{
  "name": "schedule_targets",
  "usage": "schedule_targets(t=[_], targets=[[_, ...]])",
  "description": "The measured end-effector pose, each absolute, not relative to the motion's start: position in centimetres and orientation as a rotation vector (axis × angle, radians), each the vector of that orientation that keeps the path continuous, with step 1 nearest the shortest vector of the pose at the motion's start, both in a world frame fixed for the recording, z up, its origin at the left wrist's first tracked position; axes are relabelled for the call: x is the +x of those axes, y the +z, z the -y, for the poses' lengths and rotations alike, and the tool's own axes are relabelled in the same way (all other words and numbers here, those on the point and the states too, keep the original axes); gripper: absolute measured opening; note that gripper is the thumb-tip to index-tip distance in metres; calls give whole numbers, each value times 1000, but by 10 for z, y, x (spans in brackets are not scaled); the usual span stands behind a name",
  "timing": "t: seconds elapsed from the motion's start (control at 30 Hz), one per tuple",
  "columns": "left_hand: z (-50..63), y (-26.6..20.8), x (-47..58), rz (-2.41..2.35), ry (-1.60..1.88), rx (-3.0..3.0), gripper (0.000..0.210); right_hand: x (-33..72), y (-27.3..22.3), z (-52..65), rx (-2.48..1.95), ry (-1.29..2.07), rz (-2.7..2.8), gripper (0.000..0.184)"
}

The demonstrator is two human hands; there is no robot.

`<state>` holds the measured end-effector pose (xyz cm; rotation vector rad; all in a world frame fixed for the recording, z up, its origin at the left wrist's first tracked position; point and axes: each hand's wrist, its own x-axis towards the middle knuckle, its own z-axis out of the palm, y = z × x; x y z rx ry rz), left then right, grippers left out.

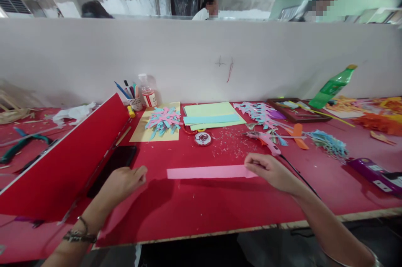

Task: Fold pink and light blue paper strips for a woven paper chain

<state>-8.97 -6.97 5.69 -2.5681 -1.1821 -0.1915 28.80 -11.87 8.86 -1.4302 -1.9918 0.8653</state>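
Note:
My right hand [266,168] pinches the right end of a long pink paper strip [205,172], which stretches leftward just above the red tabletop. The strip's left end hangs free, a short way from my left hand [125,180]. That left hand is closed, its fingers curled in, and nothing shows in it. Beyond the strip are a white round disc with a dark red pattern [202,138] and a stack of pale green and blue paper sheets [213,115]. A pink glue gun [266,140] lies just past my right hand.
A red board [65,166] stands slanted on the left, a black phone [114,166] beside it. Fringed pink and blue paper [163,120], a pen cup [135,102] and a clear bottle [147,91] are behind. A green bottle [333,86] leans right, near a purple device [375,174].

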Motion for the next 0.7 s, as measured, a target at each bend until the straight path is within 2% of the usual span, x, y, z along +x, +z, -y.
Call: schedule_targets(t=[0.07, 0.13, 0.23, 0.3, 0.5, 0.7], targets=[[73, 65, -78, 1337, -320, -2479, 24, 285, 89, 120, -1416, 862, 2026, 25], [79, 78, -50, 1328, -531, -2640, 23, 273, 90, 119, -1344, 869, 2097, 25], [88, 92, -3, 1203, -532, -2950, 37, 256, 93, 114, -1193, 857, 2198, 24], [90, 96, 15, 1215, -464, -3053, 29, 251, 95, 111, -1168, 795, 2235, 24], [87, 86, 19, 1300, -414, -3205, 33, 239, 91, 112, -1254, 198, 2345, 17], [86, 73, 29, 1392, -625, -3398, 32, 197, 63, 109, -1290, 34, 2404, 11]])
